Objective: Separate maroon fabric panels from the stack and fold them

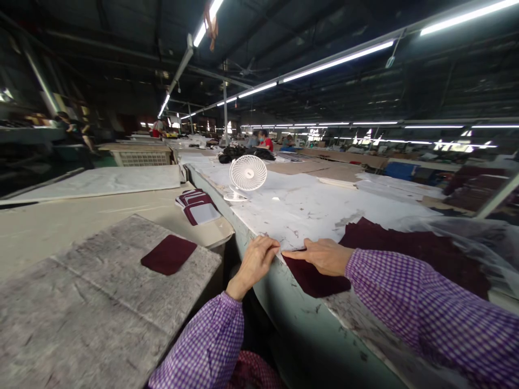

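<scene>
A maroon fabric piece (314, 278) lies at the edge of the white-covered table (300, 210), its near corner hanging slightly over the side. My right hand (324, 256) rests on its far edge, index finger stretched out toward the left corner and pressing down. Close to that fingertip, my left hand (257, 259) is closed in a pinch at the table edge; whatever is between its fingers is too small to make out. A larger maroon fabric stack (413, 254) sits to the right, partly behind my right sleeve.
A white clip fan (248, 174) stands on the table ahead. On the left, a maroon square (169, 255) lies on a grey mottled board (101, 292), with several maroon-and-white pieces (198, 206) beyond. A dark gap separates the two surfaces. Clear plastic (478, 237) lies at right; people work far back.
</scene>
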The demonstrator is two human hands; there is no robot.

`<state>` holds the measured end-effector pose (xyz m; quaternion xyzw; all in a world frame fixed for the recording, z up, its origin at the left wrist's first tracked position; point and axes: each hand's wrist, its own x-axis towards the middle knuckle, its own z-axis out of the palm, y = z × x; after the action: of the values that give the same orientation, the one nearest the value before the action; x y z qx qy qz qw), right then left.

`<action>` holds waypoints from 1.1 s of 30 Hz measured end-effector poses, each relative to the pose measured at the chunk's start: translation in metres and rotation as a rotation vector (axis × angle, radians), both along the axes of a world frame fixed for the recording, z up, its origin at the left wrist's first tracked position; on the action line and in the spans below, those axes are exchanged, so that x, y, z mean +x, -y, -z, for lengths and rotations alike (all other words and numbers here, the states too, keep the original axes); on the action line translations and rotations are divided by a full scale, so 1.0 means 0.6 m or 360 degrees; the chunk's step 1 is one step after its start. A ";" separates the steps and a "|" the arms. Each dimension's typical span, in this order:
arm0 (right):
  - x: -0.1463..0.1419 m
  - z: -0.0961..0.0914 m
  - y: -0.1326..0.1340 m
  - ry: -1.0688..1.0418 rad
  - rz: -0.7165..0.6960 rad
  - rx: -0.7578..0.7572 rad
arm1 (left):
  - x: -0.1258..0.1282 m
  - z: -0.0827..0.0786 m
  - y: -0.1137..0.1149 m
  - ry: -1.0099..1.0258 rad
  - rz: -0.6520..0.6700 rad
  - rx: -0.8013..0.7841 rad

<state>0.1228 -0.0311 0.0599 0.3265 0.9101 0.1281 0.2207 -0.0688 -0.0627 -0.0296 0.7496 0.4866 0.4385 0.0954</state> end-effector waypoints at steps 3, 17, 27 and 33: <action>0.008 0.007 0.002 -0.0153 0.0023 0.0006 | 0.026 0.000 0.007 -0.0053 -0.0254 -0.0051; 0.032 -0.012 -0.055 -0.0760 0.0352 -0.0467 | 0.043 0.004 0.004 -0.0068 -0.0318 -0.0172; 0.264 -0.061 -0.093 -0.1054 0.1070 0.0127 | 0.061 -0.020 0.003 -0.0313 -0.0409 -0.0097; 0.429 -0.058 -0.082 -0.1079 0.1624 0.0506 | 0.134 -0.038 -0.046 -0.0116 -0.0003 -0.0404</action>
<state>0.3802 0.0183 0.0947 0.7707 0.6290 0.0299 -0.0979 0.0118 -0.0350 -0.0070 0.7465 0.5419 0.3459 0.1713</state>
